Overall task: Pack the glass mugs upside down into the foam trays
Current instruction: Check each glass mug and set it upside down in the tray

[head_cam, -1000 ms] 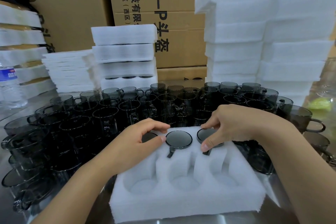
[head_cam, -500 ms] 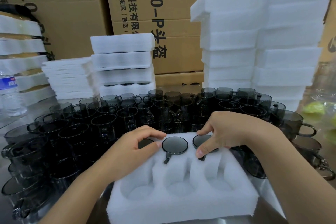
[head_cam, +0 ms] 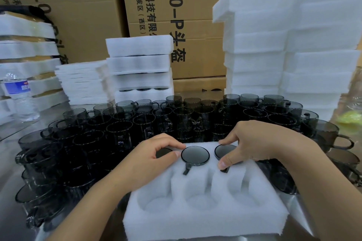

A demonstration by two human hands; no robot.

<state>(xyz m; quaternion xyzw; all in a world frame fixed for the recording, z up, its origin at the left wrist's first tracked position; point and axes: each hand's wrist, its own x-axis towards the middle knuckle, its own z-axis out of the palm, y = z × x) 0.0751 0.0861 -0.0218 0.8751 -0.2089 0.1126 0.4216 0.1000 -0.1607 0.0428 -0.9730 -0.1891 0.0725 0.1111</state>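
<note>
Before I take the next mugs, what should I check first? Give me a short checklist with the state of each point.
1. Middle mug upside down, handle in its slot: ok.
2. Left mug fully seated: cannot tell, left hand covers it.
3. Right mug fully seated: cannot tell, right hand grips it.
4. Near row of tray free: ok.
5. Loose mugs around the tray: ok.
</note>
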